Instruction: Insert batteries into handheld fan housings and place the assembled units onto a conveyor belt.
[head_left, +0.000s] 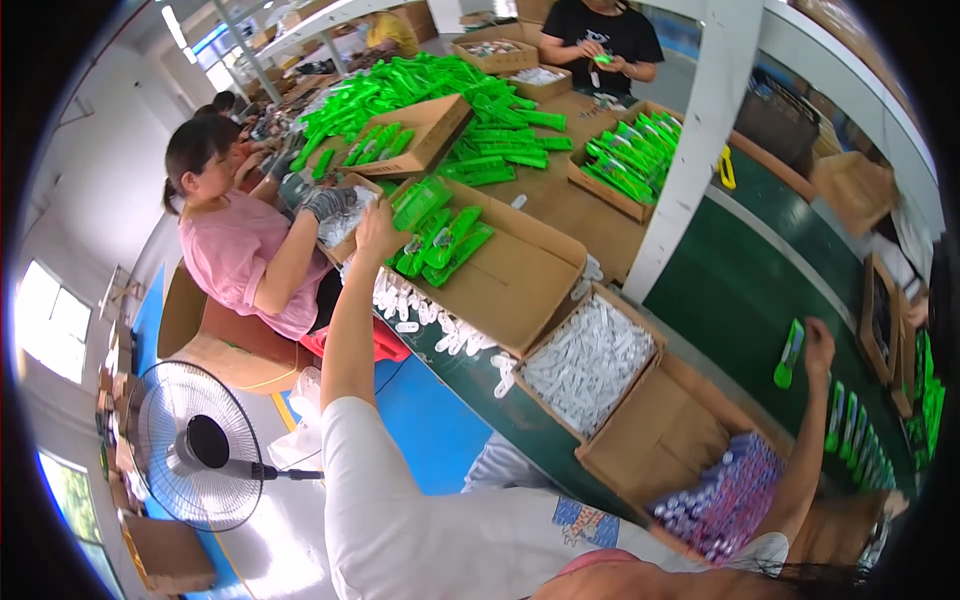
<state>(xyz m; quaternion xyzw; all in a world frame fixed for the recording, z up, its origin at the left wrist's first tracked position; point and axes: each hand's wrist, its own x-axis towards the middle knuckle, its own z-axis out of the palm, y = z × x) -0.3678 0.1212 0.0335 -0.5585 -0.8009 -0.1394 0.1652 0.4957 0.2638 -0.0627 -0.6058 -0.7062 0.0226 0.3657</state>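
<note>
My left hand (378, 232) reaches far out to the near-left corner of a shallow cardboard box (515, 265). Its fingers close on the edge of a slightly blurred green packet (420, 203). Several more green packets (455, 243) lie side by side in that box, just right of the hand. Out to the right, over the green conveyor belt, my right hand (820, 348) has its fingers at the side of another green packet (789, 354) with a pale label, pinching it. A row of similar packets (858, 440) lies on the belt nearer to me.
A carton of white plastic pieces (588, 365) and one of small purple and silver cylinders (725, 495) stand before me. Loose white pieces (460, 335) line the table edge. A white post (690, 150) rises beside the belt. Left, a gloved co-worker (245, 220) sits near a fan (200, 445).
</note>
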